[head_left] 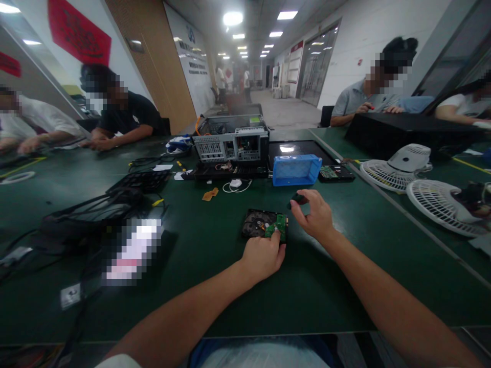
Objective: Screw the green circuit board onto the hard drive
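A hard disk drive [255,223] lies on the green table with its circuit-board side up. My left hand [263,255] grips its near right edge, the index finger pressed on the green circuit board [281,221] and the thumb at the side. Just right of the drive, above the tabletop, my right hand [316,217] pinches a small dark piece [295,200] between thumb and fingers. What that piece is cannot be made out.
Beyond the drive stand an opened computer case [230,145] and a blue plastic bin [297,171]. White fan parts [395,168] are at the right. A black bag [84,217] and cables occupy the left. Several people sit around the table.
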Motion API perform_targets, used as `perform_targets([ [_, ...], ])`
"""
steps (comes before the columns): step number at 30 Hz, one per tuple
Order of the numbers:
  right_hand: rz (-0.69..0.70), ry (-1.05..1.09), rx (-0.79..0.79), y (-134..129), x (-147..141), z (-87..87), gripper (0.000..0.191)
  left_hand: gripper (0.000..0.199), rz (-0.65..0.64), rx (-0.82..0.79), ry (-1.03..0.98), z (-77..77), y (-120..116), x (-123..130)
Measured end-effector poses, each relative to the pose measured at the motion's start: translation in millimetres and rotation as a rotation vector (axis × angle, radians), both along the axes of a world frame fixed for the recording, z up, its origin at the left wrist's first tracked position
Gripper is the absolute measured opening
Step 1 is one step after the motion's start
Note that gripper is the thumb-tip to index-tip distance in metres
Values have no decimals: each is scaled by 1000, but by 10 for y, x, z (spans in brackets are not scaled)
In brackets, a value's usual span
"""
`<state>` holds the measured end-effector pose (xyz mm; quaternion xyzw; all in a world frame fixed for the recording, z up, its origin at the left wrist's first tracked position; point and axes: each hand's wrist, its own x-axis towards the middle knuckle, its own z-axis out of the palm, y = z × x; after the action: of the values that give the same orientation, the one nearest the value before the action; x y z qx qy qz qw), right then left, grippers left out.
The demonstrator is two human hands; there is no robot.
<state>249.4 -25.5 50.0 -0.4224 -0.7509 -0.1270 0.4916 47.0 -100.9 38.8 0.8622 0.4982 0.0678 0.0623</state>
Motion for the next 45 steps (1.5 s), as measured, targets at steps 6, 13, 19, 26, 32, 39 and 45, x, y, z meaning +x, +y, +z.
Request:
perform_targets([
  [6, -14, -9, -11, -5, 9, -4, 34, 50, 5, -9, 2, 1, 5, 0],
  [13, -35, -2, -15, -23, 3, -12, 39, 49, -1, 2, -5, -8, 7, -4],
  [19, -11, 33, -39, -27, -2, -25, 41, 48, -4, -3, -6, 6, 3, -5],
  [26, -45, 72, -28, -17, -29, -50, 40, 49, 2, -5, 6, 20, 0, -2],
  [32, -99, 92, -33, 14, -23, -107, 45, 47, 13, 8, 8, -7, 0, 8],
  [39, -59, 49, 24, 43, 1, -109, 45, 47, 14, -6, 16, -24, 7, 6],
  [45, 35, 88, 62, 57, -23, -89, 45, 46, 4, -21, 12, 11, 7, -5],
])
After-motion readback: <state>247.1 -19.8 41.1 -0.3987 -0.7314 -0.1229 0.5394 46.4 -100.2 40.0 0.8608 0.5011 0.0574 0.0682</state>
